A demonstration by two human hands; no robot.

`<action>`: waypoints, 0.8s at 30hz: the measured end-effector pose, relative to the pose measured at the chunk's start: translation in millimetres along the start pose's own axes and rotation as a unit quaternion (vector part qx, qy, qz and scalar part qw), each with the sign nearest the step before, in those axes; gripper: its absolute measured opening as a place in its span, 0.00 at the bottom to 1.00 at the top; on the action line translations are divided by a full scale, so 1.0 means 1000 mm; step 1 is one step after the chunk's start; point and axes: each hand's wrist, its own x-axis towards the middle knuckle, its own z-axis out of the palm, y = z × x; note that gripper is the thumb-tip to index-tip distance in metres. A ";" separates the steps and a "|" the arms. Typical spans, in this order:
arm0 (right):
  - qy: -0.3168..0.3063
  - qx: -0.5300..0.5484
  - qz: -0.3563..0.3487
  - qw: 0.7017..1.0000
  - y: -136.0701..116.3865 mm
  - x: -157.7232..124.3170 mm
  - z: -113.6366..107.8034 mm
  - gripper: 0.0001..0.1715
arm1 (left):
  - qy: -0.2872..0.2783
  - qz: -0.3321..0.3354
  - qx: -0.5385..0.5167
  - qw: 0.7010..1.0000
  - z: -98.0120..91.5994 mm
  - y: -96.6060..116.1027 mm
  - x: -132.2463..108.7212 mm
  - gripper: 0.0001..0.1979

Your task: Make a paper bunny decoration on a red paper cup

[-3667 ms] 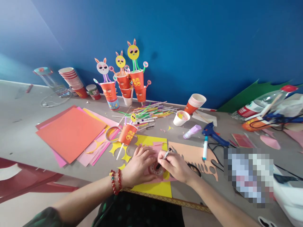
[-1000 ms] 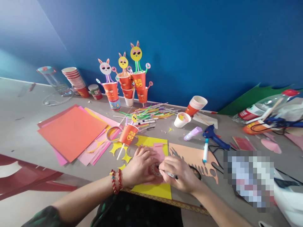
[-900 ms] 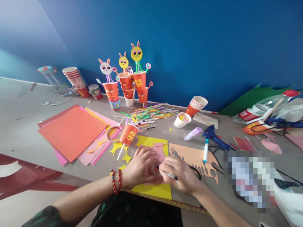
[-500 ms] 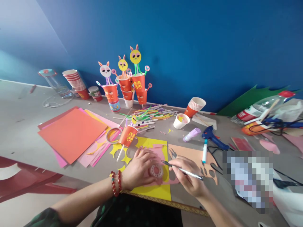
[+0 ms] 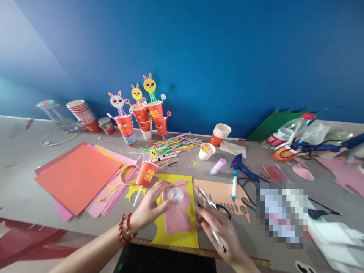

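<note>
My left hand (image 5: 153,206), a red bead bracelet on its wrist, grips a small clear roll of tape (image 5: 175,195) between thumb and fingers. The roll is tilted over a pink sheet of paper (image 5: 176,220) with cut-out edges. Under that sheet is yellow paper (image 5: 186,242). My right hand (image 5: 220,231) is closed on a silver pen (image 5: 218,239), its dark tip pointing up and left near the yellow paper's right edge. Just beyond this hand, scissors (image 5: 212,203) lie on a peach sheet (image 5: 237,206) with cut-out holes.
An orange paper cup figure (image 5: 147,174) and a larger tape roll (image 5: 127,174) stand left of the work. Coloured paper sheets (image 5: 78,176) lie farther left. Behind are thin coloured sticks (image 5: 176,144) and rabbit-faced cups (image 5: 123,125). A blue glue gun (image 5: 244,167) and marker (image 5: 234,185) lie right.
My left hand has lifted the clear tape roll off the pink paper, uncovering that sheet. My right hand has drawn back slightly with the pen, and the scissors show more. The view has shifted.
</note>
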 end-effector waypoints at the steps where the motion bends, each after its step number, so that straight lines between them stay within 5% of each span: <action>1: 0.002 0.001 0.002 1.000 0.002 -0.001 -0.001 0.21 | -0.005 -0.005 0.028 1.000 -0.004 0.003 0.003 0.18; 5: 0.054 -0.008 0.026 0.998 0.008 -0.003 0.003 0.19 | -0.029 0.022 0.178 0.983 -0.017 0.012 0.030 0.25; 8: 0.081 -0.011 0.029 0.996 0.012 -0.004 0.010 0.17 | -0.067 0.082 0.331 0.938 -0.019 0.018 0.066 0.26; 10: 0.100 -0.021 0.030 0.994 0.014 -0.003 0.013 0.16 | -0.087 0.101 0.401 0.906 -0.012 0.019 0.093 0.20; 15: 0.139 -0.029 0.058 0.988 0.016 -0.001 0.009 0.14 | -0.119 0.131 0.431 0.885 0.019 0.008 0.142 0.17; 20: 0.127 -0.012 0.091 0.988 0.015 -0.004 0.006 0.14 | -0.125 0.121 0.433 0.885 0.033 -0.003 0.151 0.24; 24: 0.116 0.016 0.117 0.986 0.016 -0.006 0.007 0.14 | -0.124 0.131 0.417 0.891 0.025 0.008 0.131 0.21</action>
